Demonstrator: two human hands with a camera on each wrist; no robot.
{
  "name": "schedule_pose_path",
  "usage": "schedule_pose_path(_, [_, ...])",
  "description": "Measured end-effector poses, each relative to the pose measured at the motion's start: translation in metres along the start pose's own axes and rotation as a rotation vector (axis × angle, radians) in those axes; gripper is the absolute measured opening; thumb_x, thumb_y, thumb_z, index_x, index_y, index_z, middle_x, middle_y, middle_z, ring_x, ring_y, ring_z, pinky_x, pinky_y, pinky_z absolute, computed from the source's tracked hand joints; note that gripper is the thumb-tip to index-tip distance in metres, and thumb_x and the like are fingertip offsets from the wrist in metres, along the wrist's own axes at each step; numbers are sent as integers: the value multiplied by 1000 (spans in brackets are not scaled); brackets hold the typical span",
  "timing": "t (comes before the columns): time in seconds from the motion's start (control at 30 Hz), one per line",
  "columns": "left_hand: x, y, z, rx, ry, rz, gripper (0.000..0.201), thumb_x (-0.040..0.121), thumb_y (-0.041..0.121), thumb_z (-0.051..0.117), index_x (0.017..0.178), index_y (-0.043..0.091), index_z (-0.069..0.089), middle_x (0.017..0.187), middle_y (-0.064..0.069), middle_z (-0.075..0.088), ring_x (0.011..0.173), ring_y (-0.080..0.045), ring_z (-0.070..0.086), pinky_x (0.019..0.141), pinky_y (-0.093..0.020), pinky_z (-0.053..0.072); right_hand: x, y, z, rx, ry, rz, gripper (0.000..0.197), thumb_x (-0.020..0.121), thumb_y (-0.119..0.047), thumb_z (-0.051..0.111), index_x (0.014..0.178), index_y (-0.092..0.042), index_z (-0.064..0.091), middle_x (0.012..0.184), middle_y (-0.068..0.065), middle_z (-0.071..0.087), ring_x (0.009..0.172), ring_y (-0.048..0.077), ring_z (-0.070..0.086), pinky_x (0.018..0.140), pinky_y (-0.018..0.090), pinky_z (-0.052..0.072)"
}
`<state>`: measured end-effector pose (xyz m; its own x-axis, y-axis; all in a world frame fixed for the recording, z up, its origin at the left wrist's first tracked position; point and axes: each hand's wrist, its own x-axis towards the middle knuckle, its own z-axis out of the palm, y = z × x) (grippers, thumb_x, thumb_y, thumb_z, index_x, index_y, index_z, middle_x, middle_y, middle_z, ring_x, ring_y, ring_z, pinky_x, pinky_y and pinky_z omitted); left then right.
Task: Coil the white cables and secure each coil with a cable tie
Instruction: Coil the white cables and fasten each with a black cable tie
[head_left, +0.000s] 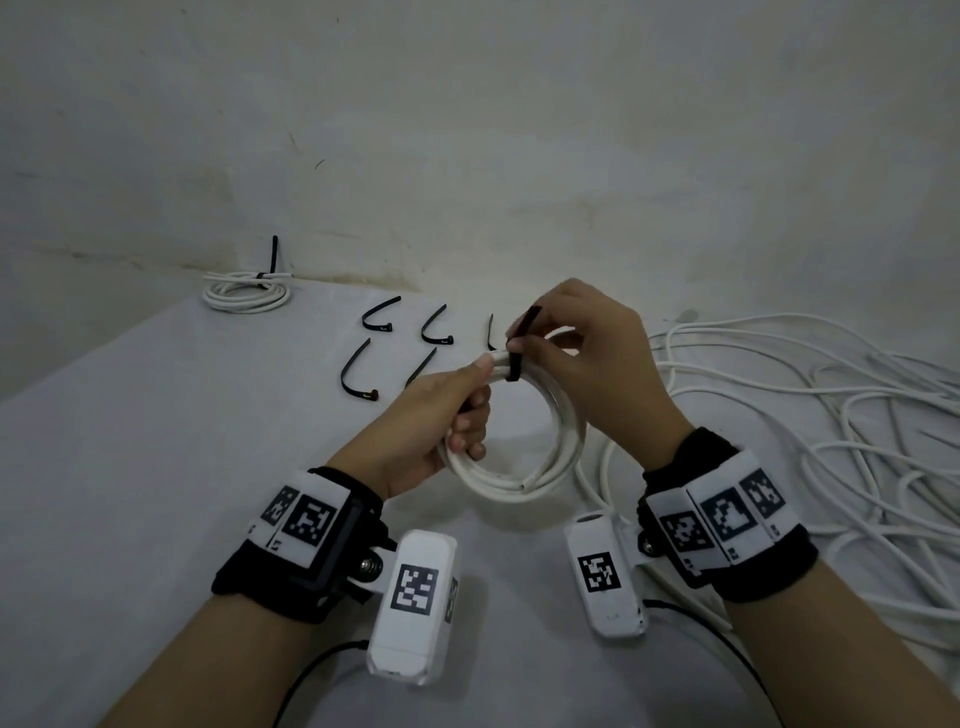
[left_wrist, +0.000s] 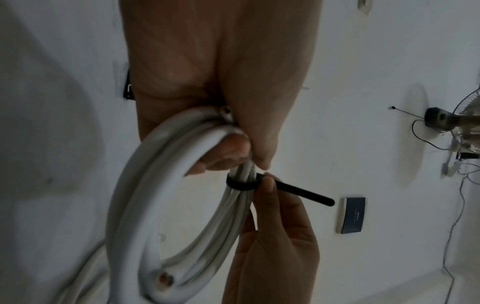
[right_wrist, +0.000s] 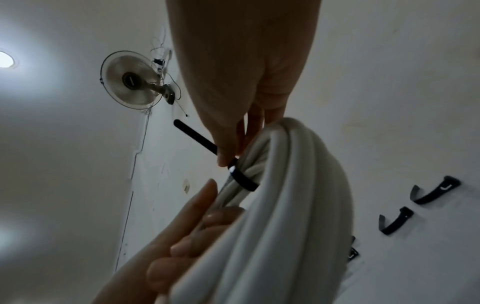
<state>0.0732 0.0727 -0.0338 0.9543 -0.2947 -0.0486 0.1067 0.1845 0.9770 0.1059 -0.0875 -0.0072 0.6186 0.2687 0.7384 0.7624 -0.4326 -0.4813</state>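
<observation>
Mid-cinch on the second coil: left hand (head_left: 441, 421) curled round the round coil of white cable (head_left: 519, 467), held up over the white-covered table (head_left: 156, 467). Right hand (head_left: 587, 353) pinching the black plastic cable tie (left_wrist: 241, 185) looped round the strands, tail sticking out. Next, likely: pull the tail tight, then on to the loose white cables (head_left: 805, 415) to the right.

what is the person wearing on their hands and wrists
Both hands are bare, without gloves or sleeves. The left hand and right hand each have a black wrist strap bearing white panels printed with black square code markers. A white boxy camera unit, also carrying a code marker, is bolted to each strap, and a thin black cable trails from it.
</observation>
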Motion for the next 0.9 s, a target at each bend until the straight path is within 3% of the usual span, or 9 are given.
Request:
schedule_pose_path(0.13, [0,0,-1,17,-28,-24,37,98,34,43,67,16,36,48,6,27,38,-6,26,49,-20,38,-4,-1,4,-57,-12,-2,12,84,-4,65,77,3,59,69,10,63,68,22,60,60,28,49])
schedule_pose_path(0.3, [-1,0,0,19,-75,-9,34,98,28,43,67,15,36,47,6,28,37,-5,26,48,-19,40,-2,2,1,-21,62,61,18,84,-10,65,75,2,55,67,14,62,65,30,59,60,40,46])
schedule_pose_path(0.53, [0,-1,-5,18,-69,38,34,87,39,48,67,15,37,47,6,29,37,-5,26,48,-20,40,-1,0,-1,39,-28,126,12,86,-13,64,81,-4,59,72,9,64,72,27,62,67,37,50])
schedule_pose_path(0.6, [0,0,-6,-37,-36,54,35,86,41,48,67,15,37,47,6,29,37,-5,27,48,-20,40,0,1,-3,113,-98,194,3,89,-15,64,88,-12,62,78,0,67,77,16,66,72,29,54])
schedule_pose_path(0.67, [1,2,-8,-127,2,72,35,89,42,47,68,15,37,47,6,28,36,-5,27,47,-20,41,0,2,-8,227,-227,335,12,92,-21,62,102,-15,63,90,2,70,82,15,69,75,31,57])
schedule_pose_path(0.77, [2,4,-9,-202,25,112,38,79,50,47,69,14,39,47,6,29,37,-5,29,49,-21,44,-5,0,-9,435,-329,490,18,95,-21,55,106,-9,62,85,7,71,69,23,70,63,35,58])
schedule_pose_path(0.9, [0,4,-9,-161,16,115,49,77,56,40,83,10,56,56,3,45,50,-10,49,66,-27,52,-6,0,1,390,-113,390,13,96,-17,54,89,-14,65,64,-3,62,41,15,56,43,25,45])
